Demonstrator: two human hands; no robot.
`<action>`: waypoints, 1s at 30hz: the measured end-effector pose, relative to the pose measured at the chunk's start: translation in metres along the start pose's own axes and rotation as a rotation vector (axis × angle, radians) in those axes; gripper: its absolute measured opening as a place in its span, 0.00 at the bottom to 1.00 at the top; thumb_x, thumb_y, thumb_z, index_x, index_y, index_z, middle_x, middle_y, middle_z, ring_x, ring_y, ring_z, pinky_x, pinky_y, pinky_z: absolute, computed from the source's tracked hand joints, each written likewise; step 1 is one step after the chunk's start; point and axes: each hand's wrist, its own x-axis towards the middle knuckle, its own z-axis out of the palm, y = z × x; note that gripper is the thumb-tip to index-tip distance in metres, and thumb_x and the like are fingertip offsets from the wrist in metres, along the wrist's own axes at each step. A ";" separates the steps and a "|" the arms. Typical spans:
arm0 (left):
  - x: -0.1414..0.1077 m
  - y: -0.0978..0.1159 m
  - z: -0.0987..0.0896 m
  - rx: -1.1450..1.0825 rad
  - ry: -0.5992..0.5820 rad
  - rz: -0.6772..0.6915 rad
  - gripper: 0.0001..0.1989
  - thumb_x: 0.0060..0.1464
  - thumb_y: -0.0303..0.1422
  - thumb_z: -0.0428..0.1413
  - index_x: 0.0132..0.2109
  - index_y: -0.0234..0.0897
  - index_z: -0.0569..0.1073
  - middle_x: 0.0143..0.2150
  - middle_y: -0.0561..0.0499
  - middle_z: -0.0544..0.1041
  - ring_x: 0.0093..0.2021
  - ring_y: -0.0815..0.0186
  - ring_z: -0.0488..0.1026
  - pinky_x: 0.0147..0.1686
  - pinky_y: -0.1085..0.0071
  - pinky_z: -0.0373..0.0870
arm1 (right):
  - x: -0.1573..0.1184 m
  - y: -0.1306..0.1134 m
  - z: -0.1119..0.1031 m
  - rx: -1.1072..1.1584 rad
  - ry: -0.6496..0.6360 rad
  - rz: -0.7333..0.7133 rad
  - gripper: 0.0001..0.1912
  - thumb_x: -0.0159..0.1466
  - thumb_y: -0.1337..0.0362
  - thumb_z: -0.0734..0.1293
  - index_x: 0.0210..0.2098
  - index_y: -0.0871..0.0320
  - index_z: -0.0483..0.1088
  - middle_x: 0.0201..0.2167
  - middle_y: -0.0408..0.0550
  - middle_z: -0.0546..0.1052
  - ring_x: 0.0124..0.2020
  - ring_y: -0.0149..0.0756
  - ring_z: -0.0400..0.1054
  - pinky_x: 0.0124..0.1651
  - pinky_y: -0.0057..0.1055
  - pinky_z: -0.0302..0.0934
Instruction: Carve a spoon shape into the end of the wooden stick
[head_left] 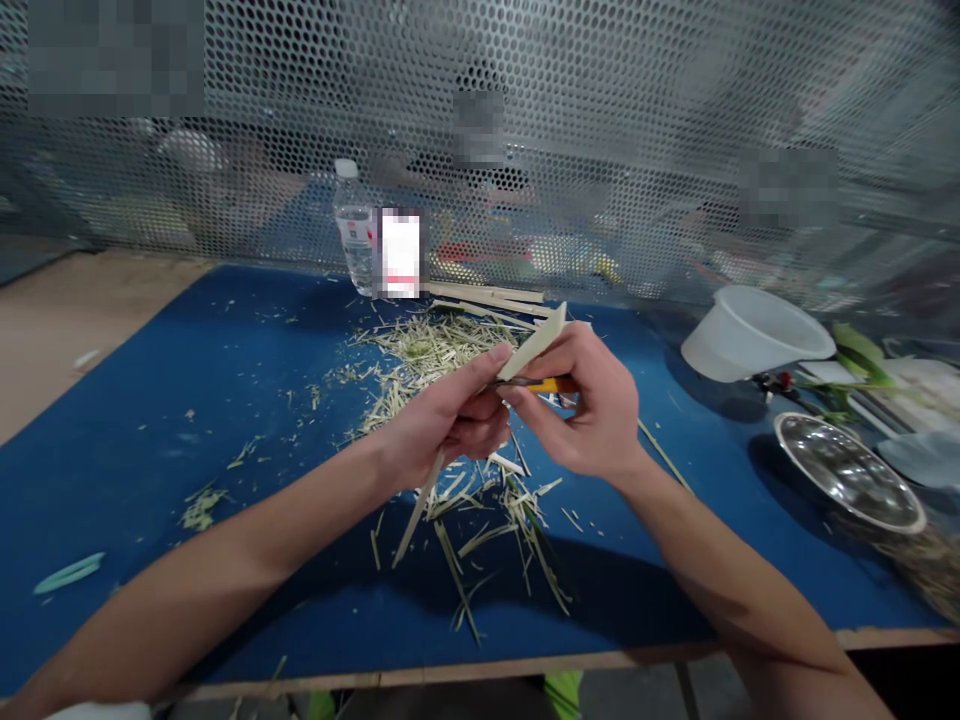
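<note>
My left hand is closed around a long, pale strip that looks like bamboo. Its broad end sticks up between my hands, and its thin tail slants down below my left palm. My right hand grips a yellow-handled knife, with the dark blade lying against the strip beside my left thumb. The fingers hide part of the handle and the exact contact of the edge. Under and behind the hands lies a heap of pale green shavings, with more loose slivers closer to the front edge.
A blue mat covers the table. At the back stand a water bottle and a blurred upright screen, before a perforated metal panel. To the right are a white plastic tub and a steel bowl. Long strips lie behind the heap.
</note>
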 end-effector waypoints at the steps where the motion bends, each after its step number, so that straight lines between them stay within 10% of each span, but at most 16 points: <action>1: 0.000 0.000 0.000 0.007 -0.004 0.008 0.34 0.62 0.51 0.51 0.18 0.38 0.45 0.10 0.60 0.47 0.12 0.78 0.46 0.18 0.74 0.49 | 0.000 0.000 0.000 -0.064 0.028 -0.080 0.11 0.58 0.69 0.73 0.36 0.53 0.68 0.32 0.42 0.73 0.34 0.31 0.68 0.31 0.29 0.62; 4: 0.000 0.000 0.001 0.024 -0.011 0.019 0.34 0.60 0.52 0.52 0.17 0.38 0.46 0.09 0.60 0.47 0.12 0.78 0.46 0.18 0.74 0.49 | 0.000 -0.001 -0.001 -0.098 0.054 -0.135 0.13 0.57 0.70 0.74 0.37 0.54 0.68 0.32 0.42 0.73 0.34 0.31 0.68 0.31 0.29 0.62; 12: -0.002 0.005 0.005 0.026 -0.004 0.001 0.33 0.57 0.52 0.56 0.16 0.38 0.50 0.10 0.61 0.48 0.12 0.79 0.46 0.17 0.73 0.46 | -0.002 -0.005 0.001 0.460 -0.139 0.344 0.10 0.63 0.62 0.71 0.31 0.54 0.65 0.28 0.38 0.68 0.27 0.26 0.61 0.28 0.28 0.58; 20: 0.000 0.001 0.003 0.011 -0.009 0.032 0.33 0.58 0.51 0.56 0.18 0.38 0.48 0.11 0.61 0.46 0.12 0.78 0.46 0.17 0.73 0.45 | -0.002 -0.006 -0.001 0.187 -0.023 0.133 0.09 0.59 0.68 0.72 0.34 0.54 0.68 0.31 0.41 0.70 0.32 0.29 0.63 0.34 0.31 0.59; 30: -0.002 0.001 0.004 0.083 0.026 -0.004 0.29 0.56 0.55 0.55 0.23 0.39 0.54 0.13 0.64 0.45 0.13 0.78 0.42 0.16 0.73 0.43 | -0.010 0.005 0.001 0.512 -0.181 0.399 0.09 0.60 0.59 0.72 0.34 0.55 0.69 0.29 0.40 0.67 0.29 0.29 0.60 0.28 0.30 0.57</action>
